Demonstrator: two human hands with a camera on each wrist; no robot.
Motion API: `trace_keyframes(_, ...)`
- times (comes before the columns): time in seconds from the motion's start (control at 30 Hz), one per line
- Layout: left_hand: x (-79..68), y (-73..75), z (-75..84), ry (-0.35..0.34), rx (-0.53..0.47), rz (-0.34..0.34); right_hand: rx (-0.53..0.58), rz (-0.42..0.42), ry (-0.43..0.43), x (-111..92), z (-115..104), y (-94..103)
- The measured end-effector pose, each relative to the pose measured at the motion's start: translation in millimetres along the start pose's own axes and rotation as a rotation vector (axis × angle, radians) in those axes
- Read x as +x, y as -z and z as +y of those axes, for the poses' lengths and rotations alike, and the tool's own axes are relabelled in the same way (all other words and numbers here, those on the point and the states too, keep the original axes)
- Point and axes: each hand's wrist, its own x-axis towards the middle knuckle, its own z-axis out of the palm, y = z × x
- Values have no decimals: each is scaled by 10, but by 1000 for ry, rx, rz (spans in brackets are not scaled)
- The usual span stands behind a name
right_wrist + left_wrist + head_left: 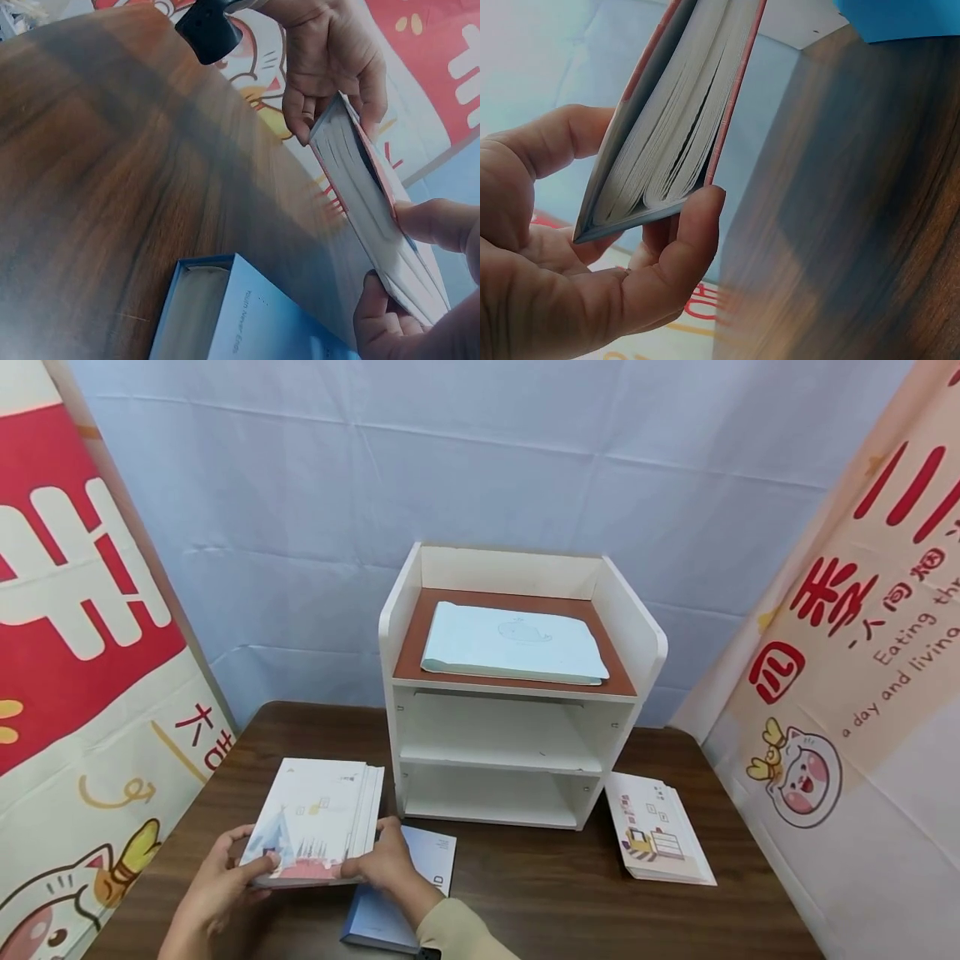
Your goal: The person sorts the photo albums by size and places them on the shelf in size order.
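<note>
Both hands hold a white hardcover book with a blue tent drawing and a pink strip on its cover. My left hand grips its lower left corner, thumb on top of the cover. At the lower right corner, my right hand pinches the edge. The left wrist view shows the book's page edges between its covers, fingers above and below. In the right wrist view both hands hold the same book above the table. Partly under the right forearm lies a thick blue book.
A white shelf unit stands at the table's back middle with two lower compartments. On its brown top lies a pale blue book with a whale drawing. Right of the shelf, another white illustrated book lies on the dark wood table.
</note>
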Motion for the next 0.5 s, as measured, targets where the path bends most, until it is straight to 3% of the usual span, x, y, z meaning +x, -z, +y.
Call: trace_keyframes(0.5, -199, -71, -7, 28, 43, -15, 182, -124, 72, -251, 11, 150)
